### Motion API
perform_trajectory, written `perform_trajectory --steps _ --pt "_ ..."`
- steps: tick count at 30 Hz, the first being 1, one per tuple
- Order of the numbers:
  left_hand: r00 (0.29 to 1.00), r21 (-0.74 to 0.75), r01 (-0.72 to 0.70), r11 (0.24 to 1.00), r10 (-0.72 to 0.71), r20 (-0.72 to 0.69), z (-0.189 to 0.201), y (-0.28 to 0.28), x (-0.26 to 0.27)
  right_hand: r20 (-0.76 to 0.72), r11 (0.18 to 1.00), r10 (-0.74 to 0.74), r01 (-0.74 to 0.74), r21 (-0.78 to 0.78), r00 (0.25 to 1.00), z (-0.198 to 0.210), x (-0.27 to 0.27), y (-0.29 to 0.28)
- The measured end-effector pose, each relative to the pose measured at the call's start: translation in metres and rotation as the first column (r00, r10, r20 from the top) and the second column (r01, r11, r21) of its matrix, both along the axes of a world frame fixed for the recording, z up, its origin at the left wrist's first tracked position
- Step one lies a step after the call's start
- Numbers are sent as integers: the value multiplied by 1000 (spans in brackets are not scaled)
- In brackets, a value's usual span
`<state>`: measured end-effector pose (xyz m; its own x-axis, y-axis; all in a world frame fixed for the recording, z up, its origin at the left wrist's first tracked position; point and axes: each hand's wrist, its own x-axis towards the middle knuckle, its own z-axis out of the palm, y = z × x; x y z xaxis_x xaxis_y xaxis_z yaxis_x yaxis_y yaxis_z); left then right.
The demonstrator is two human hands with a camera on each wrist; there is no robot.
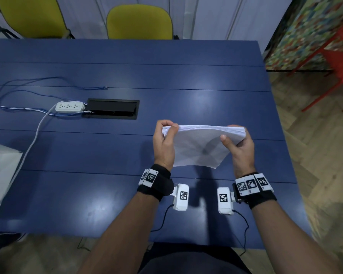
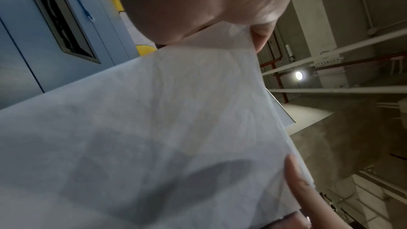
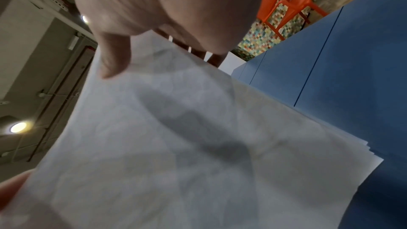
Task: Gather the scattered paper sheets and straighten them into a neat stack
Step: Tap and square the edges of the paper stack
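Note:
A thick bundle of white paper sheets (image 1: 198, 147) stands tilted on its near edge, above the blue table (image 1: 127, 66), held between both hands. My left hand (image 1: 164, 139) grips its left side, thumb over the front face and fingers curled behind the top corner. My right hand (image 1: 240, 145) grips the right side, thumb on the front, fingers behind. In the left wrist view the sheets (image 2: 154, 137) fill the frame. The right wrist view shows the bundle (image 3: 176, 145) with its corner edges slightly fanned.
A black cable hatch (image 1: 112, 108) is set in the table at left centre, with a white power strip (image 1: 69, 106) and loose cables beside it. A grey-white sheet or bag (image 1: 0, 175) hangs over the left edge. Two yellow chairs (image 1: 140, 22) stand beyond the far edge.

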<state>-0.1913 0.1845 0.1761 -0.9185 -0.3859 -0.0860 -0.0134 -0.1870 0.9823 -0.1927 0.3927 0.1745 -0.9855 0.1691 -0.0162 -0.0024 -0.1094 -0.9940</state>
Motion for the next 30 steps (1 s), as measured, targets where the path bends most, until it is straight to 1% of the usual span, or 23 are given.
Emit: perform_trajectory --steps 3,6,8,10,11,13,15,17,21,23,27,30 --pt "1000 -4 0 1000 0 -4 3 1 -2 -34 992 -122 120 -49 992 4 6 -10" --pt "999 -9 39 999 -39 -24 6 2 1 -22 965 -258 257 -45 966 6 6 -22" --pt "995 -33 81 996 -82 -57 7 1 5 18 945 -322 322 -53 947 8 4 -27" --pt "981 -65 161 985 -166 -96 2 -6 8 50 932 -354 357 -64 934 8 1 -28" --pt "973 -72 205 976 -211 -95 -2 -10 8 55 931 -356 359 -62 933 9 -1 -28" --pt "963 -108 260 960 -265 -37 -12 -19 8 57 937 -345 347 -43 937 9 -3 -27" --pt "958 -134 286 949 -284 39 -18 -22 7 59 941 -334 336 -37 941 10 -6 -27" --pt "951 -109 305 946 -297 81 -18 -21 6 63 945 -325 327 -32 944 11 -7 -28" --pt "953 -65 296 953 -291 83 -17 -19 4 54 959 -283 282 22 958 12 -4 -29" --pt "958 -46 280 959 -276 83 -20 -20 3 70 958 -286 284 41 956 12 -3 -29" --pt "952 5 288 958 -287 104 -23 -21 2 98 945 -327 327 20 940 15 -7 -31" --pt "942 47 307 950 -311 127 -24 -22 1 94 947 -321 322 4 942 19 -8 -34"
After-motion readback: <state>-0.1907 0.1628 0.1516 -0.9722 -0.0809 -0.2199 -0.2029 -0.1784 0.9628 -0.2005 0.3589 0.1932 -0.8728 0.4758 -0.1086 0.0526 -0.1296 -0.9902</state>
